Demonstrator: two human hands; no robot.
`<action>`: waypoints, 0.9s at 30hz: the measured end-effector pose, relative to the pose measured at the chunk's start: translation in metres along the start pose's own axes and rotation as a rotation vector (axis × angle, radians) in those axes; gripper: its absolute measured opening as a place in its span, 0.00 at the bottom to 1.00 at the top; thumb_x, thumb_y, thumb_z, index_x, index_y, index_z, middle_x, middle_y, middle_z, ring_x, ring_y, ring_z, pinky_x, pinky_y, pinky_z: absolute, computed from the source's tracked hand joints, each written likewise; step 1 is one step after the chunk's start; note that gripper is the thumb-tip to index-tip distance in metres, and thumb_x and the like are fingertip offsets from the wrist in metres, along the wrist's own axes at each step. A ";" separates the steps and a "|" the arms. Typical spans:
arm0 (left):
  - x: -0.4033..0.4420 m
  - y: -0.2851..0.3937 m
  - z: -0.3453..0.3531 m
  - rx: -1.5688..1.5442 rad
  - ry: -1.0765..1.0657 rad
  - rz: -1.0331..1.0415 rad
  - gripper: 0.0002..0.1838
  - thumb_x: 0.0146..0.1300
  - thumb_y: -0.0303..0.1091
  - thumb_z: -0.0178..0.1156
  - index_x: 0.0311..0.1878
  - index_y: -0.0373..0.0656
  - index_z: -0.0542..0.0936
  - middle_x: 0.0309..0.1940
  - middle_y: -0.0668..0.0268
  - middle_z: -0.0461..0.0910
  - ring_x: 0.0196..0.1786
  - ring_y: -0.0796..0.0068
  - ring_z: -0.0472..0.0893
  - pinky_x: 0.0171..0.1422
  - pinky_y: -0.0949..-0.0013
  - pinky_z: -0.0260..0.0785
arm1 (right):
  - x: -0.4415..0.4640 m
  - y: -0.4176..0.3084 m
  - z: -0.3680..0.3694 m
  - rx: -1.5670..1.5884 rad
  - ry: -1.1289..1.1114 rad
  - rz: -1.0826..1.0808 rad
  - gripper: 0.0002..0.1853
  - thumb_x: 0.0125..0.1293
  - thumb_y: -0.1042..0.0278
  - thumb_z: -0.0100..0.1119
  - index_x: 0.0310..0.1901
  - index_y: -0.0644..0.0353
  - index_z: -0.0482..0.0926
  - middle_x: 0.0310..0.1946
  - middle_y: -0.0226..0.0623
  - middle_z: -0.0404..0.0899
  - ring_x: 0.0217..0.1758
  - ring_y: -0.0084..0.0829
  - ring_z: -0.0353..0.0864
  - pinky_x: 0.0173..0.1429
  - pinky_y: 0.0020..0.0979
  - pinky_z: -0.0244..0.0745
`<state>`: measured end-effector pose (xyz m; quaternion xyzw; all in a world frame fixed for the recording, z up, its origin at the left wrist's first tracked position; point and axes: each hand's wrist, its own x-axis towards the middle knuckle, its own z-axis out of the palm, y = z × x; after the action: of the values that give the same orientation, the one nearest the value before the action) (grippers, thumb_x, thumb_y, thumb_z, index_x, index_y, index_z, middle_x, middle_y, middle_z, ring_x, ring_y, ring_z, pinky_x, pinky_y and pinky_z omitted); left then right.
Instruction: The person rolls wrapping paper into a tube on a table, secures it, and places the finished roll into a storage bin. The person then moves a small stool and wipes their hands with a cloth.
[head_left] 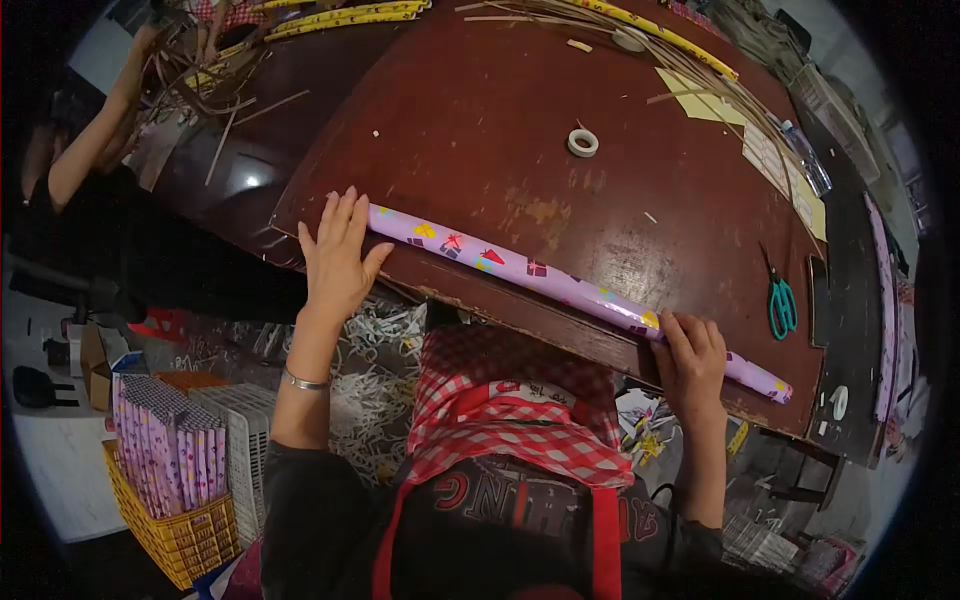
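Observation:
A long purple roll (500, 263) printed with colourful shapes lies slantwise along the near edge of the dark red table (470, 130). At the roll's left end, my left hand (340, 255) rests with its fingers spread. My right hand (692, 360) lies over the roll toward its right end, fingers bent down around it. Beyond the roll sits a ring of white tape (582, 143). Scissors with teal handles (782, 305) lie to the right of my right hand.
Brown strips (590, 20), yellow rolls (345, 18) and yellow sheets (700, 100) lie at the far side. Another person's arm (100, 130) is at upper left. A yellow basket (185, 540) of patterned rolls stands lower left. Shredded paper (375, 400) covers the floor.

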<state>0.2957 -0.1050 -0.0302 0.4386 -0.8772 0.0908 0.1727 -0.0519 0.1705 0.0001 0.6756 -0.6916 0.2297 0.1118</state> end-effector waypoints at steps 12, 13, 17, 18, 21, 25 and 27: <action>0.002 0.041 -0.001 -0.325 0.269 0.172 0.19 0.52 0.34 0.69 0.49 0.44 0.82 0.51 0.63 0.78 0.57 0.58 0.74 0.58 0.56 0.65 | 0.002 0.002 0.001 -0.022 -0.018 0.007 0.22 0.51 0.74 0.67 0.51 0.60 0.79 0.41 0.38 0.79 0.41 0.41 0.77 0.43 0.40 0.73; 0.001 0.042 -0.001 -0.325 0.268 0.170 0.19 0.52 0.34 0.69 0.49 0.44 0.82 0.51 0.63 0.78 0.57 0.58 0.74 0.58 0.56 0.65 | 0.002 0.002 0.002 -0.021 -0.020 0.006 0.22 0.51 0.74 0.67 0.51 0.60 0.79 0.41 0.38 0.79 0.41 0.41 0.77 0.43 0.40 0.73; 0.001 0.039 0.002 -0.356 0.291 0.170 0.16 0.52 0.32 0.69 0.45 0.44 0.82 0.50 0.63 0.78 0.58 0.57 0.74 0.57 0.56 0.66 | 0.001 0.003 0.002 -0.020 -0.015 0.001 0.23 0.50 0.74 0.68 0.51 0.60 0.80 0.40 0.38 0.79 0.41 0.40 0.77 0.43 0.40 0.72; 0.002 0.036 0.002 -0.381 0.294 0.183 0.15 0.52 0.32 0.69 0.44 0.43 0.82 0.50 0.63 0.79 0.57 0.57 0.74 0.57 0.56 0.66 | 0.002 0.003 0.002 -0.024 -0.018 0.002 0.23 0.50 0.74 0.68 0.51 0.60 0.80 0.40 0.38 0.79 0.41 0.40 0.77 0.43 0.40 0.72; 0.005 0.033 0.005 -0.408 0.322 0.188 0.15 0.51 0.33 0.70 0.43 0.43 0.81 0.48 0.63 0.79 0.55 0.57 0.76 0.56 0.56 0.67 | 0.001 0.003 0.001 -0.036 -0.024 0.005 0.23 0.50 0.74 0.68 0.52 0.59 0.79 0.41 0.38 0.79 0.41 0.40 0.77 0.43 0.40 0.72; 0.012 0.038 -0.007 -0.381 0.260 0.183 0.17 0.49 0.34 0.71 0.43 0.43 0.81 0.45 0.64 0.80 0.52 0.58 0.76 0.54 0.56 0.68 | -0.001 0.004 0.002 -0.046 -0.027 0.003 0.24 0.50 0.74 0.68 0.52 0.59 0.79 0.41 0.38 0.79 0.41 0.40 0.76 0.43 0.40 0.72; 0.014 0.035 -0.008 -0.300 0.277 0.262 0.17 0.48 0.35 0.71 0.42 0.43 0.81 0.44 0.65 0.80 0.49 0.60 0.77 0.52 0.57 0.68 | 0.000 0.004 0.001 -0.017 -0.026 -0.001 0.25 0.49 0.74 0.68 0.52 0.59 0.78 0.41 0.38 0.79 0.41 0.41 0.76 0.43 0.40 0.72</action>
<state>0.2620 -0.0919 -0.0177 0.2739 -0.8981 0.0405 0.3415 -0.0555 0.1695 -0.0015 0.6780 -0.6945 0.2148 0.1087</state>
